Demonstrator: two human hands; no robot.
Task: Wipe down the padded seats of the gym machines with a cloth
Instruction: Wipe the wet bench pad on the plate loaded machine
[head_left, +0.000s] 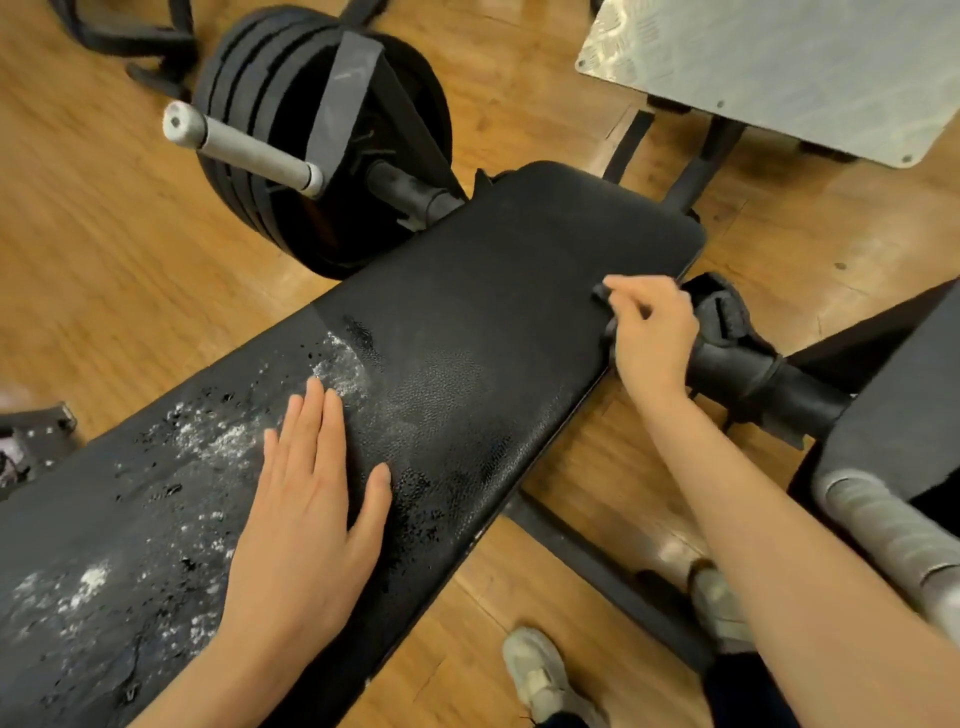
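A long black padded bench seat (493, 312) runs from the lower left to the upper right. Its near half is cracked and flecked with white powder. My left hand (306, 499) lies flat on the worn part with straight fingers. My right hand (652, 332) grips a small dark cloth (602, 293) at the seat's right edge, near its far end. Most of the cloth is hidden under the fingers.
Stacked black weight plates (311, 150) on a grey bar (244, 148) stand left of the bench. A metal tread plate (779, 67) is at the upper right. A padded roller (743, 364) and another grey bar (893, 540) sit to the right. My shoes (540, 675) rest on the wood floor.
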